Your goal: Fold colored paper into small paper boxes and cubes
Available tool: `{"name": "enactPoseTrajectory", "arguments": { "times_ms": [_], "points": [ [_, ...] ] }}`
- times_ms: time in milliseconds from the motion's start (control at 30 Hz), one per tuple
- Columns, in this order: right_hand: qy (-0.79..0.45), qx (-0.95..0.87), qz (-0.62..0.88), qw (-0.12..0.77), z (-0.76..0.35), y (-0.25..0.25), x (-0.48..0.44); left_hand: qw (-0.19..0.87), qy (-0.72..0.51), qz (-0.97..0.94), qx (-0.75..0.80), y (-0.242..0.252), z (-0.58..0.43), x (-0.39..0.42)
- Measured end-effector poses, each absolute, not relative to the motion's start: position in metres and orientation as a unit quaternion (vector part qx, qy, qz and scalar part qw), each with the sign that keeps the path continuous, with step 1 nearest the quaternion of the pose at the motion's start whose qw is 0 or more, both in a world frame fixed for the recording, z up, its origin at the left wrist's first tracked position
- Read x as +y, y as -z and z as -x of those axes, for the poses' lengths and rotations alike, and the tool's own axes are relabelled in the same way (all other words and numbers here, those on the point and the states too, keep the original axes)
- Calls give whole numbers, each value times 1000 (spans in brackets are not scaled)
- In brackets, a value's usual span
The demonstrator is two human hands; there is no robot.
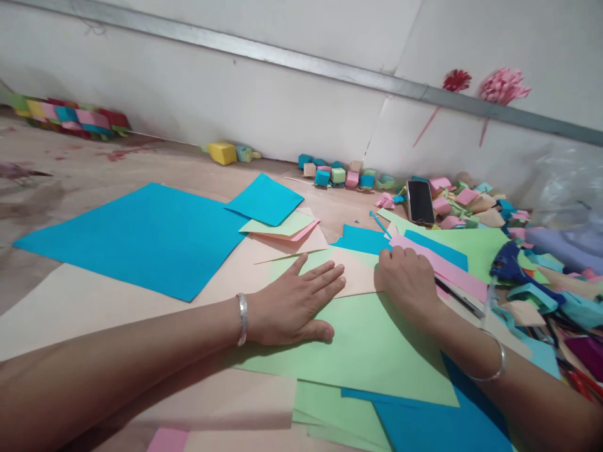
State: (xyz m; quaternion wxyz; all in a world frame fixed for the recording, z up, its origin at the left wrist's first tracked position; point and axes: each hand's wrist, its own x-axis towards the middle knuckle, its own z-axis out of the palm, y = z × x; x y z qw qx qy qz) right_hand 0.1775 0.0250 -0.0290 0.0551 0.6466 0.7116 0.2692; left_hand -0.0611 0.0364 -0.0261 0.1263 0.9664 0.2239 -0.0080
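Observation:
My left hand (296,301) lies flat with its fingers spread, pressing on a light green sheet of paper (358,351) and a peach paper (360,276). Close to its right, my right hand (407,276) is closed, fingers curled down at the right end of the peach paper. What those fingers pinch, if anything, is hidden beneath them. Pink paper strips (452,271) and a dark, slim tool that looks like a cutter (459,296) lie just beside the right hand. Beyond the left hand is a small stack of paper squares topped by a blue square (266,199).
A large blue sheet (141,238) covers the left. At right are a phone (420,202), a blue glue gun (506,262), red-handled scissors (581,380) and piled paper pieces. Small paper boxes (338,176) line the wall; two paper flowers (504,86) hang at a metal rail.

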Motion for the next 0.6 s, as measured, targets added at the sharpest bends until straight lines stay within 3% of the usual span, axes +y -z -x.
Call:
{"name": "enactPoseTrajectory", "arguments": {
  "times_ms": [200, 433, 600],
  "points": [
    [-320, 842, -432, -34, -152, 22, -21, 131, 5, -966, 222, 28, 61, 36],
    [-249, 855, -449, 74, -137, 35, -45, 123, 7, -966, 226, 26, 60, 37],
    [-162, 799, -557, 158, -140, 22, -39, 115, 6, -967, 227, 26, 60, 37]
  ]
}}
